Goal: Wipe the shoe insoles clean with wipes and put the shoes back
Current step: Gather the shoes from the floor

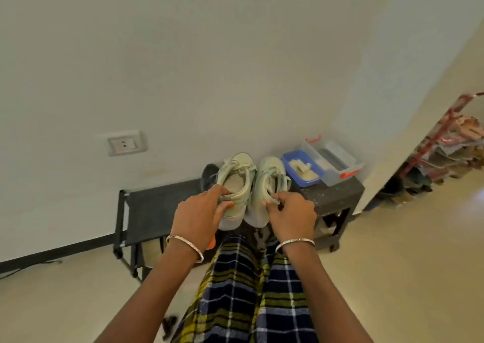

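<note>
Two pale green sneakers stand side by side, toes toward the wall. My left hand [200, 213] grips the heel of the left sneaker [237, 183], thumb and fingers curled round its heel tab. At the heel of the right sneaker [269, 183], my right hand [292, 215] pinches the rim in the same way. The left sneaker's pale insole shows inside it. A blue tray [288, 159] holding white wipes sits to the right on a dark stool [337, 193].
A clear plastic box [332, 164] with red clips lies open behind the blue tray. A black fabric bench [154, 206] stands at left against the wall, a dark shoe [209, 176] behind the sneakers. A full shoe rack [442, 154] stands at far right.
</note>
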Action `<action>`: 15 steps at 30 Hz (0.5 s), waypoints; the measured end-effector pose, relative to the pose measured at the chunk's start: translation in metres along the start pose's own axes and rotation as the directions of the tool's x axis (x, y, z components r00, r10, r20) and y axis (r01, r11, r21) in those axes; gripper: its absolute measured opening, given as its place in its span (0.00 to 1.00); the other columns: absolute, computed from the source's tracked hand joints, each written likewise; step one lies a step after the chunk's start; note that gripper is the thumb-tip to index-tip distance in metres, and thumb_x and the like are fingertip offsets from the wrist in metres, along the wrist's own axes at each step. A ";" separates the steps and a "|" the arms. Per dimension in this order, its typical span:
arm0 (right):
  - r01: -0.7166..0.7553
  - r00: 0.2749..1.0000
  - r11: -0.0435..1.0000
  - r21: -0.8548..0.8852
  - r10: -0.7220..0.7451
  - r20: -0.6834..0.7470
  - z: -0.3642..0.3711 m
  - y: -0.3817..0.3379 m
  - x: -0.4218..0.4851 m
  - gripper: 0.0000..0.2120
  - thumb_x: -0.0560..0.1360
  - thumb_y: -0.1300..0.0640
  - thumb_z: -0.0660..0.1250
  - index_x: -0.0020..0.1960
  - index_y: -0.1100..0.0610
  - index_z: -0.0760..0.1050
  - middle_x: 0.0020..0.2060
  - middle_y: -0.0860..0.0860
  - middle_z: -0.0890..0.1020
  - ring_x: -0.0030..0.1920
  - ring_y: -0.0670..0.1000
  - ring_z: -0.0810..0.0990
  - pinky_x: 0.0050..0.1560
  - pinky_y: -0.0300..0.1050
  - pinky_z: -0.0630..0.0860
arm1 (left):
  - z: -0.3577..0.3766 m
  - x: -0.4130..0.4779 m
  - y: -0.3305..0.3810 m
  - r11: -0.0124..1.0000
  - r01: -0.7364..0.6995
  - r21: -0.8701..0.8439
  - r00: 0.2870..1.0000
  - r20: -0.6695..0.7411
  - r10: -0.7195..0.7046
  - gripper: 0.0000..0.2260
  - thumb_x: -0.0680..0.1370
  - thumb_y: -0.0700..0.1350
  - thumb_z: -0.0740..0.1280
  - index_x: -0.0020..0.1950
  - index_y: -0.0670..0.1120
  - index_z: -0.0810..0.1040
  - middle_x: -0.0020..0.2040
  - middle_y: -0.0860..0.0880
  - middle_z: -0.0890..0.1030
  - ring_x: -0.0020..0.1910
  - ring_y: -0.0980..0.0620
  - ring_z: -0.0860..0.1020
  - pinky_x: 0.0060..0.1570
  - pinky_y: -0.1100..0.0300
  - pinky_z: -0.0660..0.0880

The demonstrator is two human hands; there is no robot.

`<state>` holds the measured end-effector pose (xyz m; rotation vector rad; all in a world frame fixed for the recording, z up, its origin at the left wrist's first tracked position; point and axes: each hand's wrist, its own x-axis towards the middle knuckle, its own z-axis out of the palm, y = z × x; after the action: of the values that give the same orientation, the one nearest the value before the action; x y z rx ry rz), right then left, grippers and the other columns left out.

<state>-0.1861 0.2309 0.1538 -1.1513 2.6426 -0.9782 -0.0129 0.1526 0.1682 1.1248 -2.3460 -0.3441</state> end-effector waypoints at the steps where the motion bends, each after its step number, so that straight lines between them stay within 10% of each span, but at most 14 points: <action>1: 0.018 0.999 1.000 -0.008 -0.018 0.032 0.010 -0.010 0.001 0.13 0.75 0.45 0.71 0.56 0.49 0.83 0.48 0.50 0.86 0.53 0.57 0.81 0.53 0.49 0.76 | -0.002 -0.003 -0.011 0.999 0.039 -0.001 0.999 -0.013 -0.039 0.08 0.79 0.55 0.65 0.55 0.54 0.77 0.43 0.54 0.83 0.41 0.49 0.81 0.41 0.51 0.77; 15: 0.257 0.878 0.966 -0.023 -0.223 0.423 0.154 -0.096 0.032 0.11 0.78 0.53 0.65 0.54 0.56 0.82 0.49 0.53 0.84 0.54 0.55 0.78 0.51 0.47 0.73 | 0.032 -0.003 -0.145 0.861 0.503 -0.075 0.855 -0.097 -0.509 0.05 0.78 0.45 0.69 0.52 0.47 0.79 0.40 0.49 0.83 0.39 0.47 0.81 0.40 0.55 0.77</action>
<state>-0.0985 0.0807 0.0943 -1.5383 2.2495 -0.5727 0.0655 0.0649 0.0780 1.6889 -1.9001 -0.5006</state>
